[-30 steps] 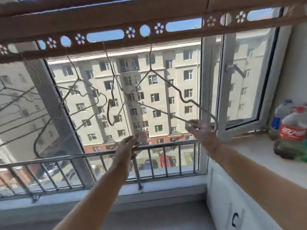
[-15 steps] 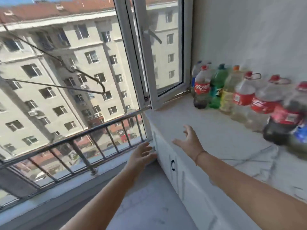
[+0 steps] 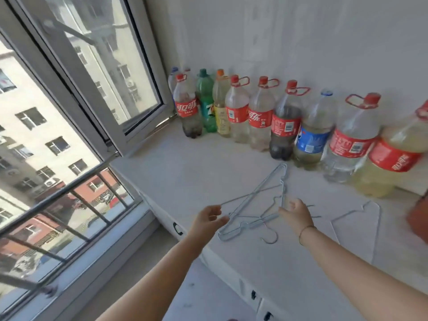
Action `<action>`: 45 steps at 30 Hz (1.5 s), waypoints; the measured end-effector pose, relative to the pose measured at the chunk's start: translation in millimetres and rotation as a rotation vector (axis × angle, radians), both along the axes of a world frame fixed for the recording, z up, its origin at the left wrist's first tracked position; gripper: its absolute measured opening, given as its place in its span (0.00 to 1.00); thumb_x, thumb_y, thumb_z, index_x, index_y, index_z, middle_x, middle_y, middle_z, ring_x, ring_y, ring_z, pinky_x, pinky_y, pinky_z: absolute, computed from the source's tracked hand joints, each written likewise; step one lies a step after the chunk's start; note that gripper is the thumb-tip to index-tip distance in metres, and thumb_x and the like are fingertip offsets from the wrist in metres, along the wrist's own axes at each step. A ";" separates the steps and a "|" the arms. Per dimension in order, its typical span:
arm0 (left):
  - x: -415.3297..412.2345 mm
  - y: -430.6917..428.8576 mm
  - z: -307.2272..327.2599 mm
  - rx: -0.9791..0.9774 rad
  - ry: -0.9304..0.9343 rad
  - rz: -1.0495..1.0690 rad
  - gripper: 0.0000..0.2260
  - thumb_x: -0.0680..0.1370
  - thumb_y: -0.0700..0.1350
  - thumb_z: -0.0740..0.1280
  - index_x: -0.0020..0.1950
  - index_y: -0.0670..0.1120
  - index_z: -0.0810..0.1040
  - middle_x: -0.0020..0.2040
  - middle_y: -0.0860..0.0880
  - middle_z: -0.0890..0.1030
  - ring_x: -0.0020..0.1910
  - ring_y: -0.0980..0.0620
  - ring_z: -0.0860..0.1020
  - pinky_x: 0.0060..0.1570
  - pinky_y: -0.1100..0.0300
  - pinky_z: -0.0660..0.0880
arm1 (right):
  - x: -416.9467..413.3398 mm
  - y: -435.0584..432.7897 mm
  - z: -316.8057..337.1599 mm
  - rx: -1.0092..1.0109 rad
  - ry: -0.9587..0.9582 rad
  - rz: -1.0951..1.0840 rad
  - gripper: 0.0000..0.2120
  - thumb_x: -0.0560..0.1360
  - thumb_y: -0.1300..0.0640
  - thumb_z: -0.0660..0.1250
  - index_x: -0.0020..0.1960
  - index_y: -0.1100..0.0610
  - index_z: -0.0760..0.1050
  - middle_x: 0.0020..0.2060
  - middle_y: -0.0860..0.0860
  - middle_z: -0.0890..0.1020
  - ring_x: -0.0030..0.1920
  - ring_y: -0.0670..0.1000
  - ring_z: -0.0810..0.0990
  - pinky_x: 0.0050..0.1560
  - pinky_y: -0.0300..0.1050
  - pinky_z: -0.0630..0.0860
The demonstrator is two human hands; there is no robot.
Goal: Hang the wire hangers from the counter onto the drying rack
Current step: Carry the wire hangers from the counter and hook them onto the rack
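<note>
A small pile of pale blue wire hangers [image 3: 261,200] lies on the white counter [image 3: 185,179], their hooks near the front edge. One more wire hanger [image 3: 361,218] lies flat to the right. My left hand [image 3: 209,220] hovers at the pile's left end, fingers loosely spread and holding nothing. My right hand [image 3: 295,214] reaches over the pile's right side, fingers extended, just above the wires. The drying rack is out of view.
A row of several large plastic drink bottles [image 3: 261,114] lines the wall at the back of the counter. An open window sash [image 3: 111,72] juts in at the left, with a metal railing [image 3: 76,193] below. A brown object [image 3: 419,218] sits at the right edge.
My hands left the hanger hung on the overhead rack. My view swung right and down to the counter, and both hands now reach over the hanger pile.
</note>
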State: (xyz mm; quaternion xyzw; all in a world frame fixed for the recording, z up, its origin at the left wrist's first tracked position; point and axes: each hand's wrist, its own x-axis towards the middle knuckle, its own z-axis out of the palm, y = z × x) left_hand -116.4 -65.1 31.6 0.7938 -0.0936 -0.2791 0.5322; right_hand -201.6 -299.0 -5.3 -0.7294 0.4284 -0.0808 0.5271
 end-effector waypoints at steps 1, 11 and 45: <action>2.4 -10.3 -6.0 0.013 0.008 -0.032 0.18 0.74 0.46 0.70 0.63 0.45 0.73 0.58 0.49 0.77 0.58 0.52 0.75 0.52 0.62 0.69 | -6.3 -9.4 -6.6 0.035 0.018 -0.052 0.24 0.71 0.57 0.70 0.63 0.64 0.69 0.61 0.58 0.73 0.59 0.58 0.75 0.52 0.48 0.72; 32.3 -100.1 -68.2 0.151 0.089 -0.340 0.18 0.74 0.48 0.70 0.62 0.46 0.75 0.58 0.48 0.79 0.58 0.51 0.76 0.57 0.60 0.70 | -36.9 -48.2 -47.8 0.454 0.005 -0.440 0.07 0.75 0.62 0.61 0.38 0.59 0.72 0.30 0.52 0.64 0.30 0.49 0.64 0.32 0.39 0.56; 108.6 -130.0 -61.3 -0.026 0.178 -0.195 0.11 0.81 0.39 0.57 0.52 0.42 0.79 0.37 0.45 0.79 0.34 0.50 0.75 0.38 0.59 0.74 | 5.9 -53.9 -46.6 0.534 -0.028 -0.779 0.12 0.75 0.55 0.59 0.34 0.55 0.64 0.30 0.52 0.66 0.30 0.50 0.65 0.33 0.40 0.61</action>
